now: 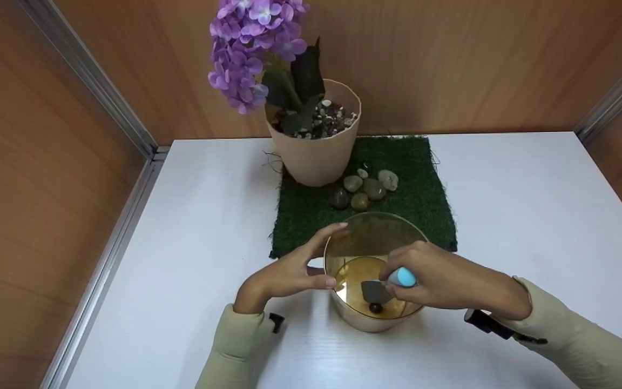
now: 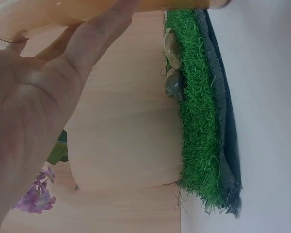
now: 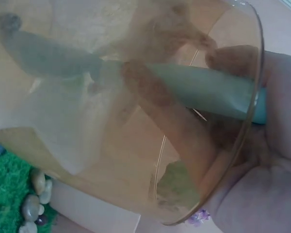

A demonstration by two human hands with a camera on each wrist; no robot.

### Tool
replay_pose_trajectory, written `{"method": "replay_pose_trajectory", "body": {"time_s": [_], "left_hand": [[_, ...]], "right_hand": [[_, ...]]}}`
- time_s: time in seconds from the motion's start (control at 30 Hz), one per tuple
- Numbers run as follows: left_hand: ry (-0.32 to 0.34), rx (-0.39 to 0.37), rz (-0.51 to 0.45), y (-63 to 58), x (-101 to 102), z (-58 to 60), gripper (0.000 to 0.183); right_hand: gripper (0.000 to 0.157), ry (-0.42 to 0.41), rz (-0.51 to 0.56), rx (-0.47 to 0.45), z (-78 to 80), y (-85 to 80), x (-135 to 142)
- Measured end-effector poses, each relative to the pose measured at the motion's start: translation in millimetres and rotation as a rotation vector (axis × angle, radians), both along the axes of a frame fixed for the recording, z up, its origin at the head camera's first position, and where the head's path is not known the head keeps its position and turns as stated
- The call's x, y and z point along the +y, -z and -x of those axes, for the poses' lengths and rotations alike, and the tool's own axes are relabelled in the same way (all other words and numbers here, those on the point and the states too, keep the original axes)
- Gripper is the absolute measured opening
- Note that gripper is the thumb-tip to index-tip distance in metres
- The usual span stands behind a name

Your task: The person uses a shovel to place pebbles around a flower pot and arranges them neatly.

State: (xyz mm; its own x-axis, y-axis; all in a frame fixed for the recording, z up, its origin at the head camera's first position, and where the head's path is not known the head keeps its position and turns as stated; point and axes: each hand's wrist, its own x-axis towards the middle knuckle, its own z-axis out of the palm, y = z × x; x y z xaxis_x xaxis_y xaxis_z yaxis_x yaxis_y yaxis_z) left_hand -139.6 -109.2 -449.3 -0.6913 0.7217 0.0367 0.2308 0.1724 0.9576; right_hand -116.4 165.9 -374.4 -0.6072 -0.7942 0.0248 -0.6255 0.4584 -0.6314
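Observation:
A see-through amber glass bowl [image 1: 338, 310] is at the front of the table, its mouth facing up toward the head camera. My left hand [image 1: 289, 273] grips its left side, thumb near the front rim and fingers spread behind. In my right hand [image 1: 430, 275] is a small shovel with a light blue handle [image 1: 403, 277] and a flat grey blade [image 1: 376, 292], reaching down into the bowl. By the blade's tip lies a small dark round ball [image 1: 376, 308]. Through the glass, the right wrist view shows the shovel's handle [image 3: 199, 90] within curled fingers.
Just behind the bowl lies a green artificial grass mat [image 1: 419, 210] bearing several smooth stones [image 1: 374, 189]. A beige flowerpot [image 1: 313, 156] with purple flowers [image 1: 249, 51] stands on the mat's back left. Wooden panels [image 1: 451, 65] enclose the white table [image 1: 208, 216].

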Motion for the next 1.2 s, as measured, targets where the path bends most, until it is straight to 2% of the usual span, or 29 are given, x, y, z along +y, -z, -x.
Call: {"method": "replay_pose_trajectory", "body": {"time_s": [0.3,0.53,0.7,0.87,1.2], "left_hand": [[-0.007,0.012,0.007,1.0,0.3,0.3,0.086],[-0.009,0.006,0.011,0.8,0.3,0.4,0.087],[-0.001,0.012,0.008,0.3,-0.1,1.0,0.084],[0.01,-0.005,-0.01,0.5,0.5,1.0,0.086],[0.01,-0.011,-0.025,0.1,0.1,0.7,0.086]], "right_hand": [[0.013,-0.01,-0.008,-0.173,-0.6,0.1,-3.5],[0.019,-0.022,0.037,-0.261,3.0,-1.3,-3.4],[0.015,0.051,0.102,-0.378,4.2,-5.0,2.5],[0.014,0.119,0.245,-0.508,6.5,-9.3,13.5],[0.021,0.219,0.408,-0.661,13.6,-14.5,43.0]]}}
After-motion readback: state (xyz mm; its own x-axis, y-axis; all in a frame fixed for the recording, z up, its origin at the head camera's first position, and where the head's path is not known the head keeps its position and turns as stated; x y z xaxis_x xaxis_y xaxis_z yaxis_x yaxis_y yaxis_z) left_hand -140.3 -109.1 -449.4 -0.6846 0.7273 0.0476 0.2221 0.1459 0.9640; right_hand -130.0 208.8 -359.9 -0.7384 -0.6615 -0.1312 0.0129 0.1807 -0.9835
